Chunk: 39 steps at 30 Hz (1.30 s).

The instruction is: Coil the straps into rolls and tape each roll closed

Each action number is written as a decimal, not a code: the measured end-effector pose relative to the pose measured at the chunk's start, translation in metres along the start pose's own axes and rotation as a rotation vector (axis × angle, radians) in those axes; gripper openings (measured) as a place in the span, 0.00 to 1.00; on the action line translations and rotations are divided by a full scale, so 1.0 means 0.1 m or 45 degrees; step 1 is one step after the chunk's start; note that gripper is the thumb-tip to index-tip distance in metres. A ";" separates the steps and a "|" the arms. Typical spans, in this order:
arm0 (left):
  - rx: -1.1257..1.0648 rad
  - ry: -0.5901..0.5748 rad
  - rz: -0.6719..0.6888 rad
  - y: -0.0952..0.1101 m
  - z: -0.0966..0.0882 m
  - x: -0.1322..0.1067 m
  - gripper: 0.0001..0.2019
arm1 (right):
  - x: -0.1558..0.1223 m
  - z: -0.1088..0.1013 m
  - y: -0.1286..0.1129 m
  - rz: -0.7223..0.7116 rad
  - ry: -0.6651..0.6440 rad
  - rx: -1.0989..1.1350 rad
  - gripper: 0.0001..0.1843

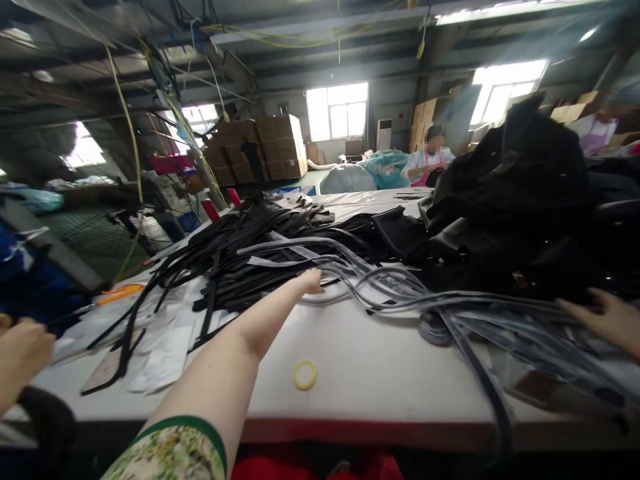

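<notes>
My left hand (313, 281) reaches forward over the table, at the edge of a pile of black strips (240, 247). Its fingers look curled closed; what they hold, if anything, is hidden. Long grey strips (380, 280) run beside it and stretch right across the table toward my right hand (607, 319). That hand has its fingers apart at the right side, close to the grey strips and a big heap of black material (510, 193). A small roll of grey strip (434, 328) lies between the hands. Nearer me is a yellow ring (305, 375).
Another person's hand (23, 353) shows at the left edge. White sheets (167, 347) and an orange-handled tool (120, 293) lie at the left of the white table (370, 380). A co-worker (427, 160) is across the table. Cardboard boxes (280, 147) stand behind.
</notes>
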<state>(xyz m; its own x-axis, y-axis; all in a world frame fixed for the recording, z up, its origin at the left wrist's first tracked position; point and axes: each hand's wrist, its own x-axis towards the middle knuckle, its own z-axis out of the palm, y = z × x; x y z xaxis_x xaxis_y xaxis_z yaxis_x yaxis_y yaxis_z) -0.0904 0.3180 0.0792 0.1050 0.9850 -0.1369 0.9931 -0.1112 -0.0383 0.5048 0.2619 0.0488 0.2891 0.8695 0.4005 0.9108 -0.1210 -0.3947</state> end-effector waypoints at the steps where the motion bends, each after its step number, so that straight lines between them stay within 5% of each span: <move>1: 0.001 -0.019 -0.026 -0.09 0.14 -0.02 0.23 | -0.03 0.19 -0.04 -0.022 -0.115 -0.022 0.35; 3: 0.001 -0.014 -0.067 -0.19 0.34 -0.03 0.20 | -0.13 0.54 -0.16 -0.132 -0.271 -0.075 0.31; 6: 0.004 0.039 -0.132 -0.23 0.45 0.04 0.21 | -0.25 0.86 -0.32 -0.288 -0.226 -0.180 0.29; 12: -0.011 0.043 -0.199 -0.20 0.34 0.08 0.18 | -0.31 0.79 -0.38 -0.298 -0.218 -0.275 0.28; 16: -0.091 0.057 -0.143 -0.20 0.02 0.01 0.15 | -0.48 0.58 -0.71 -0.468 -0.069 -0.354 0.27; 20: -0.229 0.042 0.041 0.03 -0.63 -0.12 0.12 | -0.77 0.36 -1.66 -0.746 -0.026 0.021 0.34; 24: -0.781 -0.303 0.618 0.55 -1.20 -0.61 0.15 | -1.04 0.14 -2.73 -0.870 -0.353 0.647 0.45; 27: -1.108 -0.677 0.835 0.81 -1.29 -1.05 0.19 | -1.17 -0.01 -3.06 -0.786 -0.726 1.037 0.30; 34: -1.167 -1.351 0.687 0.72 -0.94 -1.39 0.23 | -1.22 -0.40 -2.65 -0.651 -1.559 0.786 0.33; 39: -1.326 -1.432 0.745 1.01 -0.84 -1.56 0.21 | -1.28 -0.66 -2.56 -0.569 -1.819 0.778 0.35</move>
<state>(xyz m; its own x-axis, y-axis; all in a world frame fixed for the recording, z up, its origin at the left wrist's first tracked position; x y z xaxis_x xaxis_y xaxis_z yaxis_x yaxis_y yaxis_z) -0.0023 0.1639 0.1801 0.8299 0.2064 -0.5183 0.4889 0.1782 0.8539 0.2543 0.1502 0.1534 -0.7678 0.5359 -0.3511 0.4940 0.1463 -0.8571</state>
